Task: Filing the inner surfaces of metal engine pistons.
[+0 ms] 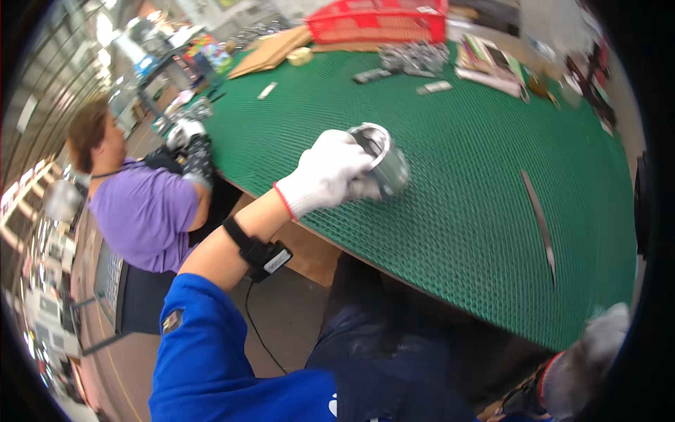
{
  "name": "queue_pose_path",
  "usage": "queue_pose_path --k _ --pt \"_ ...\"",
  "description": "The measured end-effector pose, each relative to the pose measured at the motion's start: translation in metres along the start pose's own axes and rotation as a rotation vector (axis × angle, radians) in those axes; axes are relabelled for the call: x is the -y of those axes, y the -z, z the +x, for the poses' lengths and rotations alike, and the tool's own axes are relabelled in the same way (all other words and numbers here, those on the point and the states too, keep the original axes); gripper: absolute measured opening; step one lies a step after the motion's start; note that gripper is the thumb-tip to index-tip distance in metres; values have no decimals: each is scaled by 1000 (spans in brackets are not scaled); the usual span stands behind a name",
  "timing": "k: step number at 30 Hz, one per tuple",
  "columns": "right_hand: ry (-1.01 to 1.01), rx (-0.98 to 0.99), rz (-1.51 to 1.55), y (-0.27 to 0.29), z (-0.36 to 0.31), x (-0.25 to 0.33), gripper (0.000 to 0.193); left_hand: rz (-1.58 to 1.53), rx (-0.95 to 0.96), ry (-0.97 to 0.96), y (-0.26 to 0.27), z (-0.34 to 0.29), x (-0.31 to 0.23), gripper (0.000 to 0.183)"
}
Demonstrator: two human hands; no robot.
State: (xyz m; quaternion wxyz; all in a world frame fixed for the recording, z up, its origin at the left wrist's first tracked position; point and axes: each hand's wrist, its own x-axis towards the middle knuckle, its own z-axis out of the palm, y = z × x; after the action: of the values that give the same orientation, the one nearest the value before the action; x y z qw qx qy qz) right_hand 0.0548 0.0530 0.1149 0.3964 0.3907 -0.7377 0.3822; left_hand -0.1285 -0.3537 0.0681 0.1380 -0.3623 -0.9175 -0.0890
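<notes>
Left hand (327, 176), in a white knit glove with a red cuff, is closed around a short shiny metal cylinder (380, 163), holding it tilted just above the near edge of the green mesh-textured tabletop (464, 211). Right hand (583, 359), also gloved, sits low at the frame's rim; blurred, so its fingers cannot be judged. A long thin metal strip (540, 224) lies well apart to the right. Judged step: handling the cylinder, which next calls for steady support. A red plastic basket (380, 21) stands at the far edge.

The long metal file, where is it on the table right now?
In the head view the long metal file lies flat on the green mat, toward the person's right, apart from the metal cup held in the gloved left hand.
</notes>
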Motion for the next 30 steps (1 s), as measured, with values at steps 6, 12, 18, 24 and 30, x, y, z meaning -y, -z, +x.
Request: queue_pose_path --k 6,12,18,24,30 --pt "-206 365 -244 -65 -38 -38 29 501 56 653 5 -50 100 29" --pt "-479 619 -496 -92 -90 -60 33 -18 -378 165 -31 -67 30 49" --pt "-482 521 -454 -100 -103 -76 32 -177 -351 298 -88 -71 -26 39" --pt "-413 634 -485 -97 -81 -74 26 -152 -521 360 -92 -71 -30 30" --pt "-447 670 -435 -98 -76 -77 25 -176 -465 398 -85 -71 -31 40"
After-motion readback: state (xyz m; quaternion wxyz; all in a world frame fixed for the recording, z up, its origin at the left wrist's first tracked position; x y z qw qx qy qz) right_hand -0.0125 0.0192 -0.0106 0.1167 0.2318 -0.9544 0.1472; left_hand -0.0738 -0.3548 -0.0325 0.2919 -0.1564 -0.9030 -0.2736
